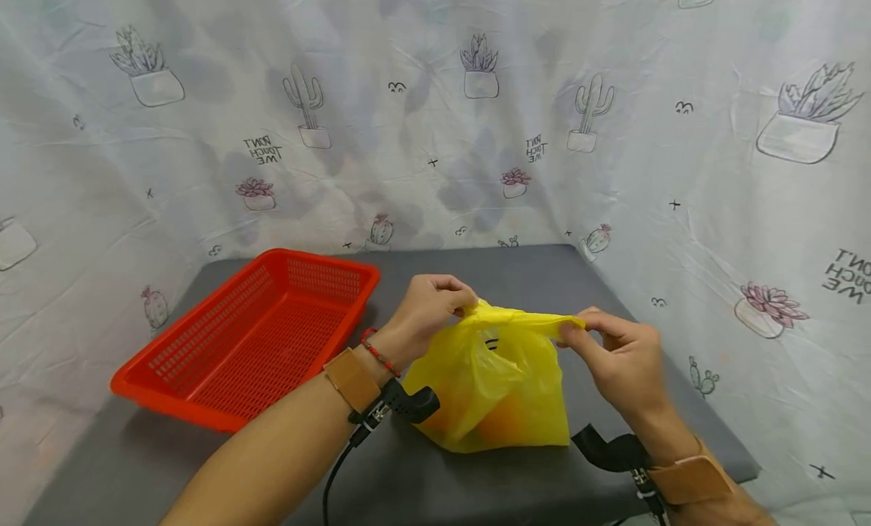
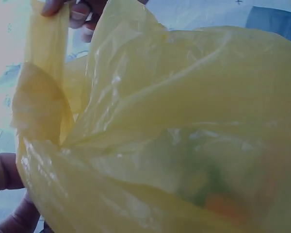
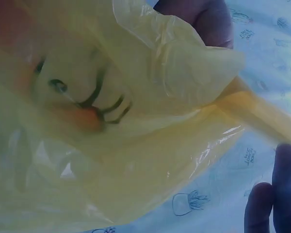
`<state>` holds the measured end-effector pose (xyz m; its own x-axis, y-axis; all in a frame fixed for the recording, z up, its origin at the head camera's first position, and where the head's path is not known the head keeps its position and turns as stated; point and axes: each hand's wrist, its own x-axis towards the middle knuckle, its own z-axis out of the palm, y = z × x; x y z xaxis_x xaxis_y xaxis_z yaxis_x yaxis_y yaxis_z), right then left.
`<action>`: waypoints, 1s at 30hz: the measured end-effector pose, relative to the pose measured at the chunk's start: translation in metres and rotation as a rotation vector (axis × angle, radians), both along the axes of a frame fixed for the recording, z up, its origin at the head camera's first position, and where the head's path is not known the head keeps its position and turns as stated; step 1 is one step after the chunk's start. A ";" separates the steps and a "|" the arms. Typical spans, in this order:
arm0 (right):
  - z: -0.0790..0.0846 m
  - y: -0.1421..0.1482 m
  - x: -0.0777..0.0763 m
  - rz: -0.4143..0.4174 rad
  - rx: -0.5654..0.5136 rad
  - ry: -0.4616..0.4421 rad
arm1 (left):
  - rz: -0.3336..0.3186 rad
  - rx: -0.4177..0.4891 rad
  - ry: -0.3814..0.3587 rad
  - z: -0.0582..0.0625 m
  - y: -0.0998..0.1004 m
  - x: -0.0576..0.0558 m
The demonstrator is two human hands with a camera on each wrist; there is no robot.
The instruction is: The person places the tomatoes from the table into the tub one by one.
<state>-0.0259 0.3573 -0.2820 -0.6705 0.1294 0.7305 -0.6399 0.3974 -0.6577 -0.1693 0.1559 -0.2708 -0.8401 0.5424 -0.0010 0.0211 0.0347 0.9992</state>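
Note:
A thin yellow plastic bag [image 1: 490, 390] sits upright on the grey surface in the head view, its top drawn up between both hands. At the left of its mouth, my left hand [image 1: 430, 310] pinches the gathered plastic. My right hand [image 1: 622, 360] grips the far end of a strip of the bag, pulled out to the right between thumb and fingers. Through the plastic show orange and green shapes, blurred, with a small orange patch [image 2: 228, 206] in the left wrist view. Dark curved stems [image 3: 94, 92] appear in the right wrist view; their kind is unclear.
An orange-red plastic basket [image 1: 272, 337] with slotted sides stands left of the bag, beside my left forearm. Grey padding covers the table [image 1: 435, 481]. A pale curtain [image 1: 422, 133] printed with potted plants hangs behind and on both sides.

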 end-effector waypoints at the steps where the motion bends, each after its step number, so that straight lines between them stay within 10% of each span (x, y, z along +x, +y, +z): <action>1: 0.000 -0.002 0.001 -0.054 -0.013 -0.059 | 0.002 0.013 0.003 0.000 -0.002 0.000; 9: 0.003 -0.008 0.002 -0.226 -0.051 -0.226 | -0.001 0.050 -0.022 0.002 -0.005 -0.003; 18: 0.002 -0.009 0.003 -0.241 -0.019 -0.230 | -0.124 -0.160 -0.105 0.013 -0.011 -0.005; 26: 0.000 -0.006 0.002 -0.205 0.021 -0.199 | -0.050 -0.266 -0.014 0.019 -0.012 -0.002; 30: 0.001 -0.005 0.000 -0.183 0.030 -0.186 | 0.019 -0.344 0.198 0.020 -0.013 0.001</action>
